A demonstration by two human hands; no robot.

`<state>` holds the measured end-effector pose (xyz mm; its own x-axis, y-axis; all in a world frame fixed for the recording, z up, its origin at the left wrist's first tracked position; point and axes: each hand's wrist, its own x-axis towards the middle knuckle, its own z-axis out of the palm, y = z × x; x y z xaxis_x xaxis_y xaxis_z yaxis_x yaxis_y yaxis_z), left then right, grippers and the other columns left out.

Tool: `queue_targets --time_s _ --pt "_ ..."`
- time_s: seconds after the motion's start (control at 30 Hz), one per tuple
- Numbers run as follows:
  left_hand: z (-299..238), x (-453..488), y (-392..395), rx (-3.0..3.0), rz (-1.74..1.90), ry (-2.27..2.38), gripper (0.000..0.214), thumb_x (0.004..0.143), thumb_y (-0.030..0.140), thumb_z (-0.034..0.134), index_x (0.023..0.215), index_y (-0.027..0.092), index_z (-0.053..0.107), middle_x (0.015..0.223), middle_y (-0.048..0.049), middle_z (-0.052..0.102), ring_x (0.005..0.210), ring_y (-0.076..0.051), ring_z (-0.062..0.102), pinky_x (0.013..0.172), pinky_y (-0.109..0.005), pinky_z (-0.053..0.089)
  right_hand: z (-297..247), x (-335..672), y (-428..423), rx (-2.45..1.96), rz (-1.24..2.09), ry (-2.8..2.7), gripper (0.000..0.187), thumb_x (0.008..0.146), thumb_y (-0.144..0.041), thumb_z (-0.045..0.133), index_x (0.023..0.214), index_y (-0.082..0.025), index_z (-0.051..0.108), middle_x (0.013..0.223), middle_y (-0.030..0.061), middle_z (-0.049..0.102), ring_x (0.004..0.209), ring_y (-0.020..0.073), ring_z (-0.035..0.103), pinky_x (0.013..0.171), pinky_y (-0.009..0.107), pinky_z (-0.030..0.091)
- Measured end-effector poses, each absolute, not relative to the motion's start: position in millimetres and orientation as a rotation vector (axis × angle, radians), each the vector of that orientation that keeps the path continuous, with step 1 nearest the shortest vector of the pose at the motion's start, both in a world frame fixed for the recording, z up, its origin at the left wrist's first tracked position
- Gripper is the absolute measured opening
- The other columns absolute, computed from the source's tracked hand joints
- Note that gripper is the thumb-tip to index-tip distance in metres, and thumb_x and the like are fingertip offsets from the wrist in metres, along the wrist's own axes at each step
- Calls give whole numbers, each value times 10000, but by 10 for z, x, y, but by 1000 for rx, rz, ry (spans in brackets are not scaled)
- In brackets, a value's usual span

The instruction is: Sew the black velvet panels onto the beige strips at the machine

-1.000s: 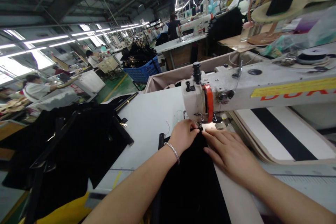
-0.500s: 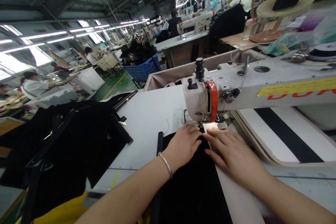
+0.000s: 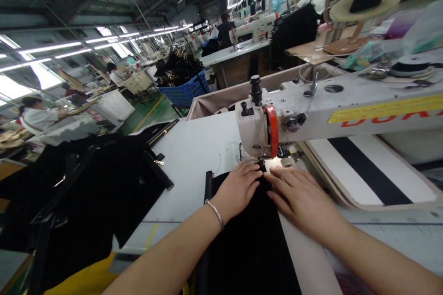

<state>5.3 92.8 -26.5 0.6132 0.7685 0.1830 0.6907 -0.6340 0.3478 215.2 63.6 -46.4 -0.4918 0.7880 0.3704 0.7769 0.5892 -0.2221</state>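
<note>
My left hand lies on a black fabric piece, fingers stretched forward just before the needle area of a sewing machine. A bracelet circles that wrist. My right hand rests flat, its fingers spread over the seam between the black fabric and a pale strip along its right edge. Both sets of fingertips almost meet near the presser foot, which is partly hidden. A dark strap-like edge runs down the fabric's left side.
Black fabric pieces with zippers are heaped at the left. Right of the machine head lies a stack of pale panels with a black stripe. A blue crate stands beyond the table. Other people work farther off.
The view has shifted slightly, so the machine sits a little farther left. Both hands keep nearly the same place on the fabric by the needle area.
</note>
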Motion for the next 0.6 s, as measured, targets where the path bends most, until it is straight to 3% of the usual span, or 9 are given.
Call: queue_targets --time_s 0.1,0.23,0.4,0.6 --pt "-131 19 736 2589 345 1191 328 953 233 484 1273 178 533 1404 -97 490 1365 -217 380 1178 -476 254 -448 2180 436 -1248 15 -2392 391 924 -349 501 1292 -221 527 1268 78 560 1165 243 507 1000 458 413" --pt "35 -89 110 2621 154 869 661 853 557 581 1378 184 428 1456 -118 428 1399 -262 320 1184 -524 175 -460 2310 -141 -1061 -98 -2436 390 897 -348 533 1258 -206 566 1253 58 597 1136 220 556 980 416 473" --pt "-25 -196 -430 2780 178 682 324 939 284 526 1254 212 542 1359 -76 547 1380 -219 361 1185 -507 158 -435 2459 -642 -834 -305 -2531 363 896 -381 498 1180 -197 629 1212 35 633 1079 210 605 786 317 572" --pt "-25 -194 -420 2753 223 708 310 912 289 557 1214 222 575 1320 -76 577 1348 -226 412 1178 -502 206 -486 2505 -734 -805 -473 -2586 372 930 -271 369 1190 -198 625 1188 23 646 1027 198 633 748 305 571"
